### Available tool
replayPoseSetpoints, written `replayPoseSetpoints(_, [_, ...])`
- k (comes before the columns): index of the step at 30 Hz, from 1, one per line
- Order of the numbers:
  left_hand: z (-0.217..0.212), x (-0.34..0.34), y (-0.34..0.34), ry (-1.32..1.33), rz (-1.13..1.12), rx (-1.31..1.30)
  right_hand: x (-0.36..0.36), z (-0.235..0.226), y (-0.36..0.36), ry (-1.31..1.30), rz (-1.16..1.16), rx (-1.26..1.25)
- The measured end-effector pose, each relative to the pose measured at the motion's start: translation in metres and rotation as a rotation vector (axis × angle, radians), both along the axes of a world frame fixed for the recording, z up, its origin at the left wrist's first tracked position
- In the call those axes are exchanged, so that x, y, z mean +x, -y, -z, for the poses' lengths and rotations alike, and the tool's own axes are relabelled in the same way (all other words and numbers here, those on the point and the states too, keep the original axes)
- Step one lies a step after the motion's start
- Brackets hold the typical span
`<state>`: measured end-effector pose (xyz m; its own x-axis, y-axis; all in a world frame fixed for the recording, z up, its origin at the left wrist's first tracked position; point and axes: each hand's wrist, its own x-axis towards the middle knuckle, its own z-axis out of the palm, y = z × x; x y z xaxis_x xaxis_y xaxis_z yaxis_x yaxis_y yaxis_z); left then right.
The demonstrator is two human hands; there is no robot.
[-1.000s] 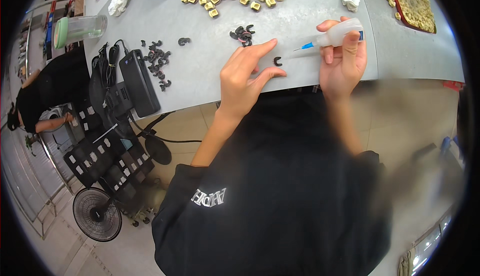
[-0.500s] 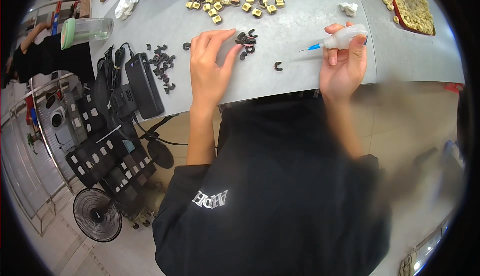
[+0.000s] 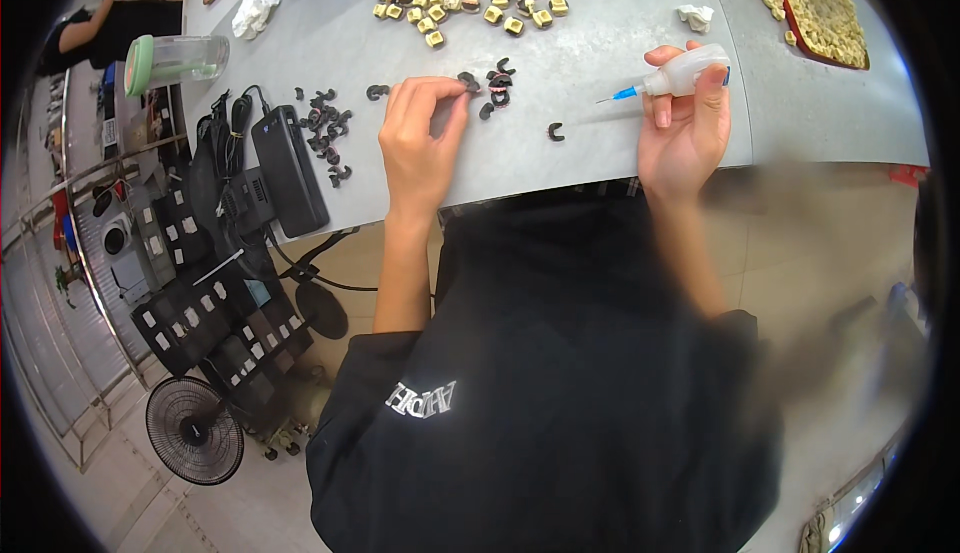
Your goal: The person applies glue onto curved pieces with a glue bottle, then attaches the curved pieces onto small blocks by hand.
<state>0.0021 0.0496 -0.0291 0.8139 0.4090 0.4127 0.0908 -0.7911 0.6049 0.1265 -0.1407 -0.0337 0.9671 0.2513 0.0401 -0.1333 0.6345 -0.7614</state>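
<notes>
Left hand (image 3: 415, 143): fingertips nearly meeting, pinching a dark curved piece (image 3: 467, 81) left of the lone C-piece (image 3: 556, 133).
Right hand (image 3: 690, 138): curling around a bottle (image 3: 688, 71), right of the lone C-piece.
Drip risk: early squeezing could be wetting the worktop (image 3: 600, 43) (the needle (image 3: 602, 102) is apparently sitting uncapped).

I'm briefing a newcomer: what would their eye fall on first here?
Probably the heap of yellow-topped pieces at the grey table's far middle. Next, the translucent bottle with its blue needle tip in the right hand, and the dark curved piece pinched by the left hand.
</notes>
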Motion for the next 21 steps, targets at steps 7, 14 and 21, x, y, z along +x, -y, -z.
replayPoseSetpoints(7, [-0.016, -0.006, 0.001, -0.070, -0.093, -0.005, 0.000, 0.000, 0.000, 0.008, -0.005, -0.006])
replayPoseSetpoints(14, [-0.010, -0.005, 0.004, -0.098, 0.099, 0.057, 0.000, 0.001, 0.001, 0.004, 0.000, 0.003])
replayPoseSetpoints(21, [-0.015, -0.009, 0.011, -0.059, 0.081, -0.002, 0.000, 0.002, 0.000, 0.011, 0.004, -0.004])
